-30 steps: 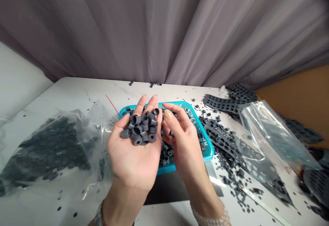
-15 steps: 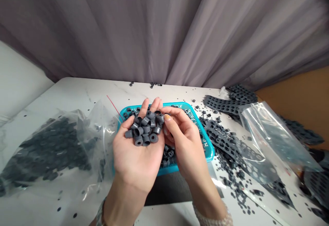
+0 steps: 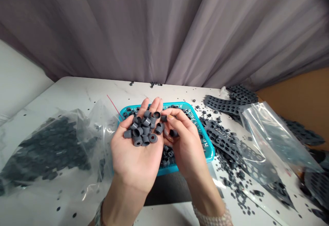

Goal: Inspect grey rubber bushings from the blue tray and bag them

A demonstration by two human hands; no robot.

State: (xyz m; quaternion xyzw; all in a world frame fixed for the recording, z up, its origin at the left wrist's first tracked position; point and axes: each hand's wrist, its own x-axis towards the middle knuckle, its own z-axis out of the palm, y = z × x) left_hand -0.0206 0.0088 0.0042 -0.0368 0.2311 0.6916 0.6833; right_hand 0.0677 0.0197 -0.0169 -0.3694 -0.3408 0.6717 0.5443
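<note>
A heap of small dark grey rubber caps point(image 3: 145, 130) rests in the cupped palm of my left hand point(image 3: 136, 161), which is turned up with its fingers stretched forward. Some caps show a small hole in one end, others a wide hollow end. My right hand point(image 3: 189, 143) pinches one grey cap point(image 3: 164, 118) between thumb and forefinger, at the heap's right edge. Another cap point(image 3: 173, 133) sits in the curl of its lower fingers. Beneath both hands is a turquoise plastic basket point(image 3: 210, 153) with more caps inside, partly hidden by the hands.
On the left lies a clear bag point(image 3: 100, 126) full of grey pieces. Perforated grey rubber sheets point(image 3: 222, 138) and scattered scraps cover the right side, with clear plastic bags point(image 3: 277, 133) over some. A grey curtain point(image 3: 154, 30) hangs behind the table.
My right thumb and forefinger have drawn a cap slightly away from the heap. A cap now shows within the right fingers, and caps at the heap's right side have shifted.
</note>
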